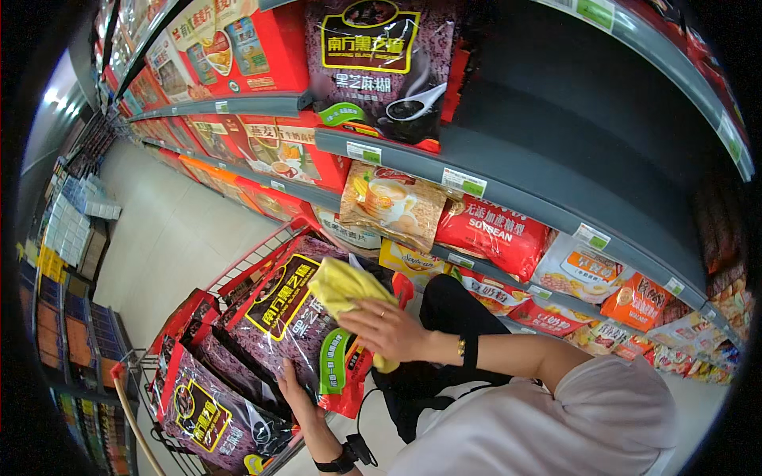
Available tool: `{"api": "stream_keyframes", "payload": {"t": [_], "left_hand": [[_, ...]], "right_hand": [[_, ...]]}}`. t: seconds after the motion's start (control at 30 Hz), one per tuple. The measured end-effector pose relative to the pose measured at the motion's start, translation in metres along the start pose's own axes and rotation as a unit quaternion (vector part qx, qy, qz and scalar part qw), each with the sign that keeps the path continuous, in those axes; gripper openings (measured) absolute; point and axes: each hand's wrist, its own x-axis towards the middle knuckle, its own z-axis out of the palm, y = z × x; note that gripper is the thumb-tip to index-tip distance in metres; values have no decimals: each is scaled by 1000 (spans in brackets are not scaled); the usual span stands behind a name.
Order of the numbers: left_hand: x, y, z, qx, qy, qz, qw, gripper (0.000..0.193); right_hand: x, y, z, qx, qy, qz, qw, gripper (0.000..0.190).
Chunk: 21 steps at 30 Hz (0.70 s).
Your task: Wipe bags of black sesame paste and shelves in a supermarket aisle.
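Note:
My right hand (384, 330) holds a folded yellow cloth (342, 288) against the front of a large purple-and-black plastic food bag (289, 309). This bag leans at a tilt over the shopping cart (253, 259). Along its lower edge, my left hand (297, 392) grips the bag, thumb on the front; the other fingers are mostly hidden behind it. Several matching bags stand packed in the cart, one of them a purple bag (205, 410) at the near end.
A grey store shelf (512, 190) rises in front. On its edge stands another purple bag (381, 77); red boxes (250, 53) line the left. Below sit a gold bag (393, 202) and a red bag (494, 235). Tiled floor (172, 196) and stacked white cartons (65, 223) lie beyond the cart.

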Motion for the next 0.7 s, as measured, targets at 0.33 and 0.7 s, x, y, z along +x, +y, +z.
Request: {"api": "stream_keyframes", "payload": {"t": [0.33, 0.7], "left_hand": [[-2, -1, 1, -1, 6, 3, 1000, 74], [1, -4, -1, 16, 16, 8, 1000, 73]], "right_hand": [[-24, 57, -5, -65, 100, 128, 984, 33], [-25, 65, -5, 17, 92, 176, 980, 26]]}}
